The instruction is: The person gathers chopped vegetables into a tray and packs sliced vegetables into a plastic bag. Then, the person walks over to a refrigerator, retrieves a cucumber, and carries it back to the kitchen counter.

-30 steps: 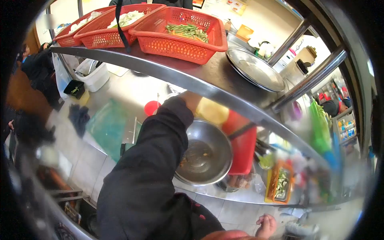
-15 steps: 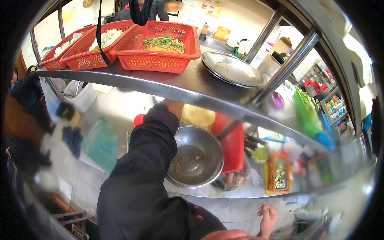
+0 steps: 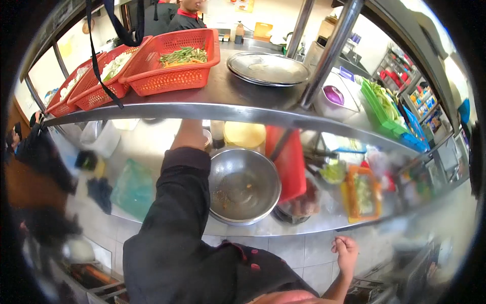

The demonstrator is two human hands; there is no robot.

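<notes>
My left arm reaches forward beneath the steel shelf. Only the wrist of my left hand (image 3: 190, 135) shows; its fingers are hidden behind the shelf edge, so their grip cannot be seen. Close to that wrist stand a small jar (image 3: 207, 138) and a round yellow tub (image 3: 244, 136). A large steel bowl (image 3: 244, 186), with brownish specks and a little residue inside, sits on the counter right of my forearm. My right hand (image 3: 347, 254) hangs low on the right, beyond the counter's front edge, with its fingers curled closed and no object visible in them.
On the shelf (image 3: 172, 109) rest red baskets (image 3: 177, 76) of cut vegetables and stacked steel plates (image 3: 268, 68). A red tray (image 3: 286, 167) leans right of the bowl, near an orange basket (image 3: 363, 195). Green plastic (image 3: 132, 185) lies left. A co-worker (image 3: 187, 17) stands behind the shelf.
The view has shifted, and the shelf edge now covers my left fingers. The red round item beside my left arm is out of sight. My right hand remains low and closed.
</notes>
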